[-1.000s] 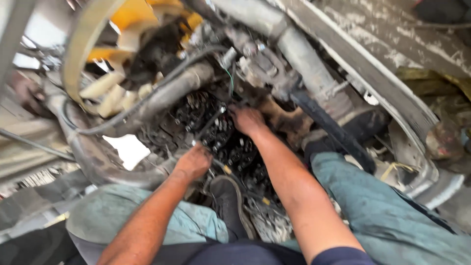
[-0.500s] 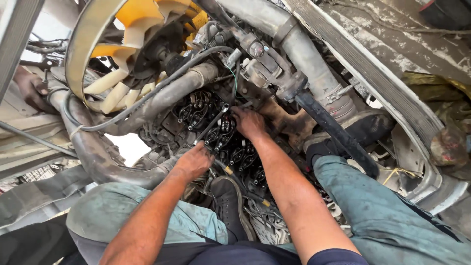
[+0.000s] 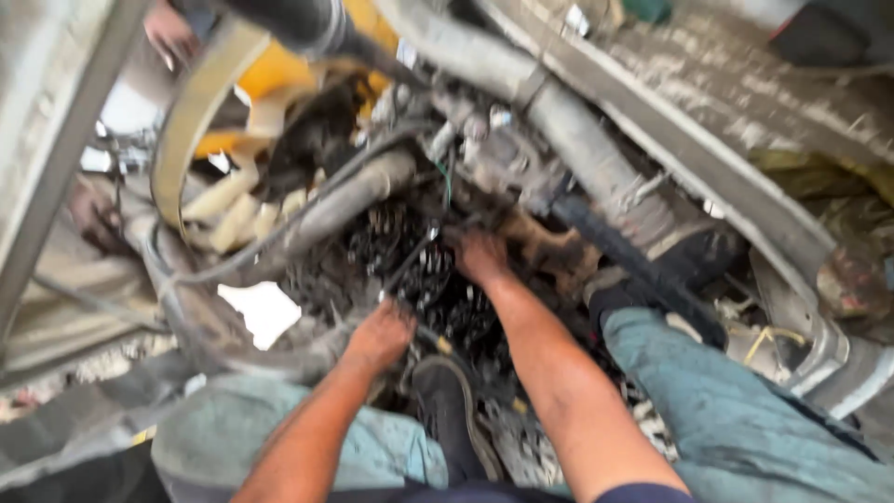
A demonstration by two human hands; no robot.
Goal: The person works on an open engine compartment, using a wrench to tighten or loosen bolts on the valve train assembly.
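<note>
I look down into a greasy engine bay. My left hand (image 3: 380, 332) is closed low on the dark, oily engine top (image 3: 400, 251), apparently around a small tool with a yellow tip (image 3: 440, 343); blur hides the grip. My right hand (image 3: 482, 256) reaches deeper and presses on the black engine parts below a grey metal pump assembly (image 3: 503, 158). What its fingers hold is hidden. My knees in grey-green trousers (image 3: 736, 410) flank the opening, and a dark shoe (image 3: 452, 410) rests between them.
A yellow fan with pale blades (image 3: 251, 186) sits inside a curved shroud at upper left. A thick grey hose (image 3: 354, 200) crosses toward it. A large pipe (image 3: 596, 158) and a dirty frame rail (image 3: 745, 140) run diagonally on the right. Another person's hand (image 3: 172, 33) shows at top left.
The camera has shifted and the view is blurrier. Both hands stay on the engine top in nearly the same places, the left hand a little nearer the right.
</note>
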